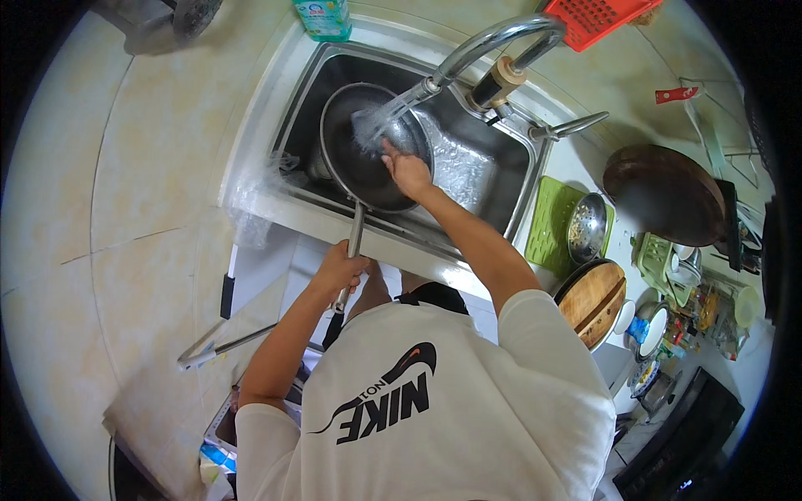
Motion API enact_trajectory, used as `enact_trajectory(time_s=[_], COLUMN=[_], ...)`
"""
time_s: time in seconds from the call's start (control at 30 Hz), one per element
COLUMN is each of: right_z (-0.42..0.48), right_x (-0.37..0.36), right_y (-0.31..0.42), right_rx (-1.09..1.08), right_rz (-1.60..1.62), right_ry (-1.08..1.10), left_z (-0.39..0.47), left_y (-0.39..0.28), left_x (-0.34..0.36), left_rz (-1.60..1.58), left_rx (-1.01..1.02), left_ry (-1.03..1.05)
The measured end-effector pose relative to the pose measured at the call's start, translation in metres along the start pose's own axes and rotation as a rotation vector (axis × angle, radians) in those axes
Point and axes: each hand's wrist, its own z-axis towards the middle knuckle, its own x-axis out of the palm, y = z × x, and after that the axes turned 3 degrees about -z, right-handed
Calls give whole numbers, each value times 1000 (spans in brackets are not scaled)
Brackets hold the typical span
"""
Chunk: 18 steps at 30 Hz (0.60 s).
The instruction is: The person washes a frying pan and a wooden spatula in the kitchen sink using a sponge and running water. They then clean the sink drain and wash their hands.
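A dark frying pan (351, 166) with a long metal handle is held over the left part of a stainless steel sink (517, 172). My left hand (341, 269) is closed around the pan's handle in front of the counter edge. Water runs from the curved chrome faucet (495, 41) into the pan. Inside the pan, the fingers of my right hand (406, 172) reach towards the stream, low over the pan's inner surface. Whether anything is under those fingers cannot be told. Wet water patches shine on the sink floor right of the pan.
Clear plastic film (250, 200) lies over the counter's left corner. A green mat (545, 219) with a metal strainer (587, 228) and a round wooden board (592, 300) are on the right. A green-labelled bottle (322, 19) and a red basket (589, 19) stand behind the sink.
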Motion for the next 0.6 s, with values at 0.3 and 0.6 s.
enact_trajectory(time_s=[0.3,0.6], right_z=[-78,-33], right_x=[-72,-12], right_y=[-26,-7], right_rx=[-95,-198], right_rz=[-373,-82], right_ry=[348,103], left_z=[-12,-24], left_y=[5,15], left_x=[-7,-22], left_rz=[-118,-131], left_rx=[-38,-63], left_ry=[43,137])
